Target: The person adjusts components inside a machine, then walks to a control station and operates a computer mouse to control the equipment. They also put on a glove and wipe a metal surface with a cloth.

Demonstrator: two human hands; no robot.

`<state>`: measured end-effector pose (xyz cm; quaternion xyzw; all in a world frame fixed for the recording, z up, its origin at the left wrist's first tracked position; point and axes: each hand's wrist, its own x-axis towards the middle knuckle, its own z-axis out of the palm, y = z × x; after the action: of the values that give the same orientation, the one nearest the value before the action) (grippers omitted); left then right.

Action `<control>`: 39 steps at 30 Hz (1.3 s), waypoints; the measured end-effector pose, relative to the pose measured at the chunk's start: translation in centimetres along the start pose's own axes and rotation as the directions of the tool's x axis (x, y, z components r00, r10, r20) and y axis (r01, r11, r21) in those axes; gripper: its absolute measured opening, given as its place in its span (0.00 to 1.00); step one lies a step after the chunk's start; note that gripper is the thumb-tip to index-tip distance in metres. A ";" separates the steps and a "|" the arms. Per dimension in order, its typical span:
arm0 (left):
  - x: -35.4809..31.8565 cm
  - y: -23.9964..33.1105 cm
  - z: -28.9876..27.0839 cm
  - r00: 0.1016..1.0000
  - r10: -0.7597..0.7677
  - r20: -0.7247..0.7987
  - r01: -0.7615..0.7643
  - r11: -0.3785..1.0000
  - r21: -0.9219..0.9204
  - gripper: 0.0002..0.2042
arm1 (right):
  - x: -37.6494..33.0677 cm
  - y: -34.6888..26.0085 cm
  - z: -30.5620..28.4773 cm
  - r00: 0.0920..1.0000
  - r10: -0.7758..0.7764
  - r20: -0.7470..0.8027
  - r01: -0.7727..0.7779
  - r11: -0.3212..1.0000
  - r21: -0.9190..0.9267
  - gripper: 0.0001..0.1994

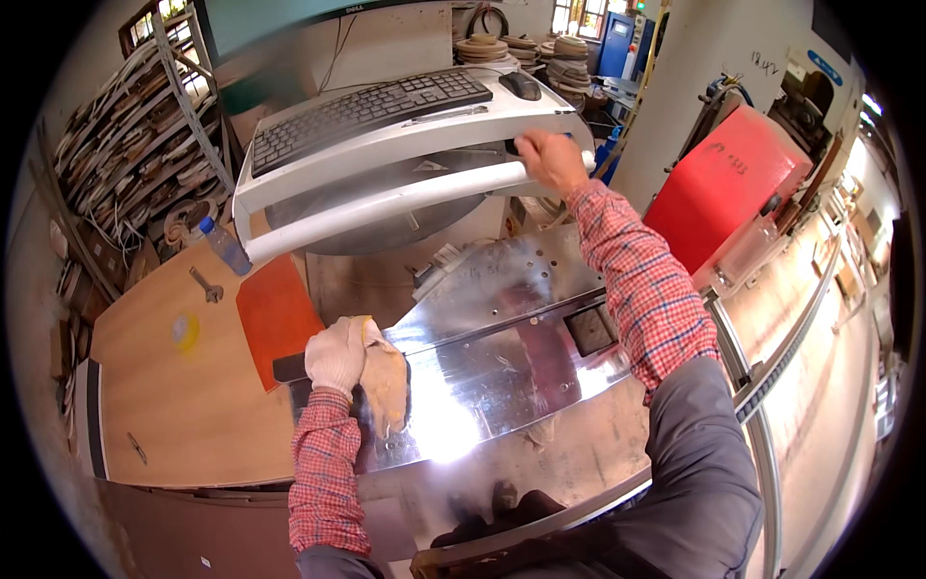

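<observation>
Fingers bunched on loose glove (386,388), left hand (335,357) perhaps holds it to leave right hand (554,160) bare, fingers curled by white bar (386,205), pinch unclear.

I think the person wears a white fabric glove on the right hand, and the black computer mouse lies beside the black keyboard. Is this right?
No: the head view shows the white fabric glove on the left hand; the right hand is bare. The mouse does lie beside the keyboard.
</observation>
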<state>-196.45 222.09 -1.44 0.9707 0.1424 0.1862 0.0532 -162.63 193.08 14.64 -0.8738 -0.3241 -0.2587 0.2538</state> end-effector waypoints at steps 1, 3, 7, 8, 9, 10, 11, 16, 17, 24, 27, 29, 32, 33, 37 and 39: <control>-0.4 0.2 0.2 1.000 -0.016 0.024 0.016 1.000 -0.001 0.16 | -0.9 -0.1 0.1 0.999 -0.013 0.053 0.013 1.000 0.004 0.16; 0.7 0.3 -0.5 0.999 -0.018 0.036 0.017 1.000 0.016 0.16 | -1.0 -0.2 -0.5 0.993 -0.037 0.108 0.036 0.999 0.014 0.18; -0.5 -1.1 -0.3 0.999 -0.036 0.017 0.035 0.998 0.043 0.18 | -0.7 -1.2 0.8 0.993 -0.107 0.051 0.111 0.991 -0.073 0.23; -0.7 -1.0 -0.8 0.999 -0.044 0.023 0.043 0.998 0.056 0.18 | -0.7 -1.6 1.0 0.992 -0.117 0.039 0.119 0.991 -0.065 0.23; -0.9 -0.6 -1.0 0.998 -0.059 0.030 0.057 0.997 0.060 0.19 | -0.9 -1.6 1.1 0.991 -0.131 0.036 0.133 0.989 -0.061 0.24; -0.6 0.0 -1.3 0.995 -0.089 0.040 0.087 0.995 0.045 0.19 | -1.1 -1.1 1.0 0.988 -0.151 0.007 0.151 0.987 -0.044 0.24; -0.3 0.3 -1.2 0.995 -0.087 0.054 0.084 0.995 0.045 0.19 | -1.3 -0.9 0.6 0.991 -0.133 0.024 0.134 0.990 -0.049 0.23; 0.7 1.6 -0.9 0.996 0.041 0.082 -0.046 0.997 0.067 0.19 | -2.5 1.1 -1.3 0.948 -0.318 0.027 0.319 0.939 -0.125 0.14; -0.3 -0.4 -0.7 0.998 0.047 0.045 -0.052 0.990 0.131 0.17 | -1.9 -0.8 -0.2 0.944 -0.331 0.009 0.328 0.933 -0.150 0.16; -0.8 1.0 -1.1 0.997 -0.070 -0.015 0.069 0.995 -0.070 0.19 | -3.2 -3.1 0.8 0.996 -0.072 -0.052 0.066 0.992 -0.103 0.23; -0.8 0.8 -1.0 0.994 -0.112 -0.017 0.110 0.990 -0.084 0.18 | -3.4 -3.2 0.6 0.996 -0.063 -0.060 0.058 0.996 -0.073 0.21; -1.1 0.3 -0.6 0.995 0.027 -0.094 -0.026 1.000 0.014 0.17 | -3.0 -3.6 0.5 0.995 -0.057 -0.077 0.052 0.997 -0.060 0.20; -1.1 -0.4 -0.1 0.995 0.017 -0.099 -0.015 1.000 0.019 0.17 | -0.5 -3.8 -1.4 0.948 -0.167 -0.272 0.161 0.986 -0.044 0.11; -1.2 -0.1 -0.1 0.997 -0.017 -0.070 0.017 1.000 -0.006 0.17 | 0.8 -3.8 -2.3 0.909 -0.178 -0.376 0.166 0.984 -0.065 0.10; -1.7 0.1 -1.0 0.991 -0.120 -0.064 0.118 0.992 -0.034 0.15 | 8.2 -2.8 -0.9 0.903 -0.118 -0.414 0.017 0.971 -0.239 0.09; -2.0 -0.4 -1.1 0.987 0.059 -0.152 -0.048 0.996 0.081 0.13 | 10.4 -3.2 -0.6 0.974 0.156 -0.162 -0.191 0.954 -0.231 0.10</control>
<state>-198.77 221.90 -1.23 0.9582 0.1271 0.2563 -0.0003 -158.25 199.37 22.36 -0.9029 -0.1928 -0.3350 0.1882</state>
